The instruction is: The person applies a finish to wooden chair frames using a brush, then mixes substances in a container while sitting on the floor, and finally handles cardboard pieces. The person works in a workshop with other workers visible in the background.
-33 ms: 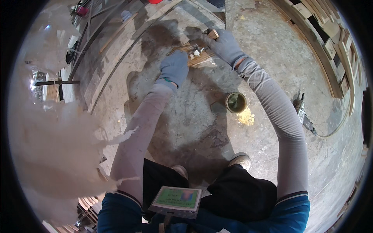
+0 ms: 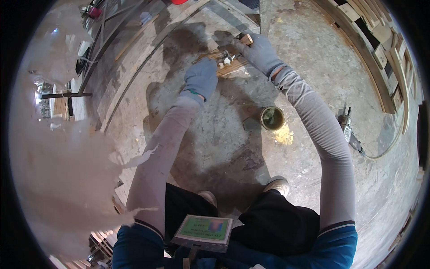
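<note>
My left hand [image 2: 201,80], in a grey glove, is closed at the near left edge of a flat wooden piece [image 2: 230,68] low over the concrete floor. Its fingertips are hidden on the far side. My right hand [image 2: 261,53], gloved too, grips a tool with a wooden handle [image 2: 246,39]. The tool's dark front part points left over the wood; its exact kind is hard to make out. White lumps [image 2: 227,61] lie on the wood between my hands. Nearer to me, an open round can [image 2: 272,118] with greenish-grey contents stands below my right wrist.
A power tool [image 2: 349,130] with a pale hose or cord lies on the floor at right. Wooden frames [image 2: 380,58] are stacked at far right. Translucent plastic sheeting [image 2: 67,170] hangs at left, over my left upper arm. A long curved strip [image 2: 148,60] lies at upper left.
The plastic sheeting at left has shifted slightly. My hands and the things between them look unchanged.
</note>
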Available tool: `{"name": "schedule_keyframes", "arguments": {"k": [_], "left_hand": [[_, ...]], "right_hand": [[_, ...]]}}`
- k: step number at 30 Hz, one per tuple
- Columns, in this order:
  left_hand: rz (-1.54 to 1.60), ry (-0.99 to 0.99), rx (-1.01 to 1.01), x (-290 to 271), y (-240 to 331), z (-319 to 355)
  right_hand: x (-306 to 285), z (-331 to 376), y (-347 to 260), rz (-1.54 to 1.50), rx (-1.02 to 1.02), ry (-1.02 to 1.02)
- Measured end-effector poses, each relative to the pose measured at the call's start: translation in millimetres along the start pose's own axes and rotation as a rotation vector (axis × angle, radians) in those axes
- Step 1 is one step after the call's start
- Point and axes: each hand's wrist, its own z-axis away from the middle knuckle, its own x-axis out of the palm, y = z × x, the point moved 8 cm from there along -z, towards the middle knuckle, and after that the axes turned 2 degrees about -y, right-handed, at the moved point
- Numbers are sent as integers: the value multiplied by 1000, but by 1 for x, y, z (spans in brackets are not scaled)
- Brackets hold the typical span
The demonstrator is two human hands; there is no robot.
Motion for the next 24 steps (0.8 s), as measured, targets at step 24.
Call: {"name": "schedule_keyframes", "arguments": {"k": [24], "left_hand": [[-19, -56, -121, 3, -12, 8]], "right_hand": [[0, 24, 40, -322, 270, 168]]}}
